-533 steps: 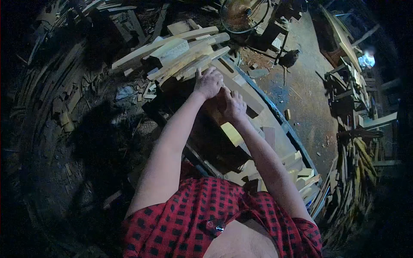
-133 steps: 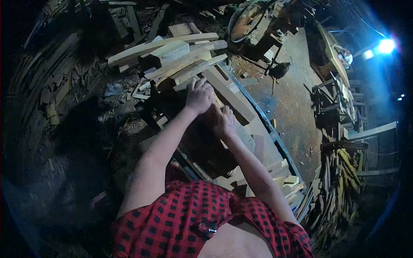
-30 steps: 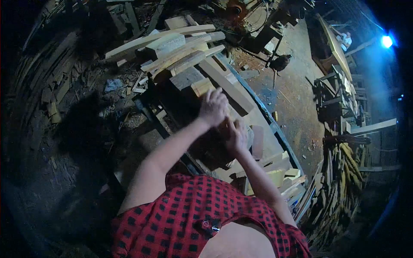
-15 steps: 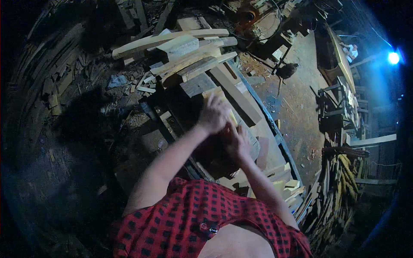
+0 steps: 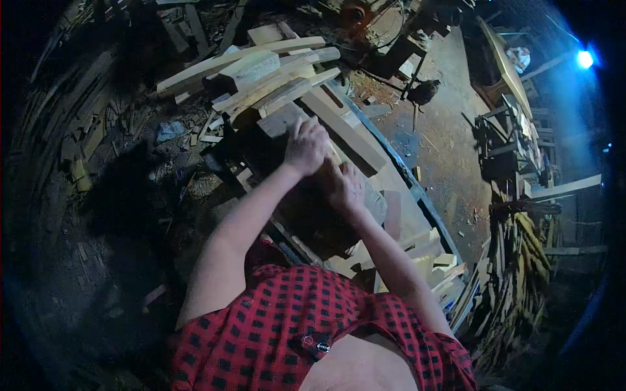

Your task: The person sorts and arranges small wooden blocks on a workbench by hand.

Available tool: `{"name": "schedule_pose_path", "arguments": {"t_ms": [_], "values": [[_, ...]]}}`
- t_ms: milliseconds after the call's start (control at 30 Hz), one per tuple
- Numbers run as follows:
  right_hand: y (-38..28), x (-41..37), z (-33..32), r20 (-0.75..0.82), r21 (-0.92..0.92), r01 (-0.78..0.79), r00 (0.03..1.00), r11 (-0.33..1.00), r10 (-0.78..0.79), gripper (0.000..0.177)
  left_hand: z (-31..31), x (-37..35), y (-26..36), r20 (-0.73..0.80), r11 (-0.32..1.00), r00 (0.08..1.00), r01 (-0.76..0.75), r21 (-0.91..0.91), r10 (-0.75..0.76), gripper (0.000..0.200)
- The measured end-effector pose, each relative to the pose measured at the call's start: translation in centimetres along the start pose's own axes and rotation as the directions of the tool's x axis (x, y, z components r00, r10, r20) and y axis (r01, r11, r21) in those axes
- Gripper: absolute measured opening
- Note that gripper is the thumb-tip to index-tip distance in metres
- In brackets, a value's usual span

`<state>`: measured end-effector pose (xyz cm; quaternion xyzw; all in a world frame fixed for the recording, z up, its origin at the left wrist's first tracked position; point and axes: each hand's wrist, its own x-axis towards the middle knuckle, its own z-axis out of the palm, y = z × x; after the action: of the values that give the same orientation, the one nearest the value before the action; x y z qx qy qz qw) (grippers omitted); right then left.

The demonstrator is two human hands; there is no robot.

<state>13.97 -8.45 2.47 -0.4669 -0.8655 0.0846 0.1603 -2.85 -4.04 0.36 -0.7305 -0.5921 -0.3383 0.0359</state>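
A pale piece of wood (image 5: pixel 334 154) lies under and between my hands, mostly covered by them. My left hand (image 5: pixel 306 146) is closed over its far part, with the fingers curled. Closer to my body, my right hand (image 5: pixel 347 188) is closed on the same piece, thumb pointing forward. Just past my left hand is a grey wooden block (image 5: pixel 277 122). To the right of the hands a long squared board (image 5: pixel 345 135) lies at a slant on the bench (image 5: pixel 407 189). Deep shadow hides what is under my left forearm.
Several curved timbers (image 5: pixel 241 60) are stacked at the bench's far end. Cut offcuts (image 5: pixel 427 251) lie at its near right. A dark bird (image 5: pixel 424 92) stands on the floor at the right. Long wood strips (image 5: pixel 515 280) are heaped beyond the bench, and a bright lamp (image 5: pixel 585 59) shines there.
Both hands have moved forward, away from my body, with the piece of wood between them. The whole view has shifted a little, so the bench and timbers appear farther left and higher.
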Motion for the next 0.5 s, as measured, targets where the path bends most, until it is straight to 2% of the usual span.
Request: {"name": "schedule_pose_path", "arguments": {"t_ms": [33, 100, 133, 267, 300, 367, 400, 467, 500], "values": [[0.0, -2.2, -0.8, -0.061, 0.011, 0.013, 0.998, 1.0, -0.012, 0.063, 0.4, -1.3, 1.8, 0.023, 1.0, 1.0, 0.003, -0.009, -0.003, 0.023], [2.2, -6.8, -1.4, 0.086, -0.015, -0.01, 0.996, 1.0, 0.011, 0.08, 1.4, -3.8, 5.5, 0.036, 0.998, 0.999, 0.027, -0.059, -0.025, 0.025], [2.9, -9.2, -2.0, 0.091, -0.013, -0.019, 0.996, 1.0, 0.02, 0.081, 1.7, -4.8, 7.3, 0.025, 0.994, 0.999, 0.048, -0.1, -0.045, 0.026], [3.0, -14.3, -4.2, 0.055, 0.019, -0.085, 0.995, 0.996, 0.084, 0.086, 0.5, -6.8, 12.7, 0.083, 0.99, 0.996, -0.014, -0.14, 0.026, 0.027], [2.6, -14.3, -4.6, 0.055, 0.019, -0.081, 0.995, 0.997, 0.08, 0.086, 0.4, -6.8, 12.9, 0.092, 0.987, 0.995, -0.022, -0.161, 0.038, 0.026], [1.8, -13.6, -5.0, 0.02, -0.009, -0.107, 0.994, 0.994, 0.108, 0.065, 0.2, -6.5, 12.3, 0.133, 0.984, 0.99, -0.032, -0.173, 0.055, 0.026], [1.7, -12.6, -4.8, 0.019, -0.01, -0.102, 0.995, 0.995, 0.102, 0.065, 0.1, -6.1, 11.7, 0.174, 0.981, 0.982, -0.043, -0.187, 0.077, 0.026], [1.5, -10.1, -4.1, 0.093, -0.01, -0.171, 0.981, 0.985, 0.171, 0.064, 0.5, -4.2, 9.2, 0.143, 0.976, 0.985, -0.064, -0.209, 0.096, 0.026], [1.9, -7.9, -3.2, 0.014, -0.024, -0.097, 0.995, 0.995, 0.097, 0.063, 1.3, -2.6, 7.2, 0.047, 0.975, 0.996, -0.064, -0.212, 0.075, 0.023]]}}
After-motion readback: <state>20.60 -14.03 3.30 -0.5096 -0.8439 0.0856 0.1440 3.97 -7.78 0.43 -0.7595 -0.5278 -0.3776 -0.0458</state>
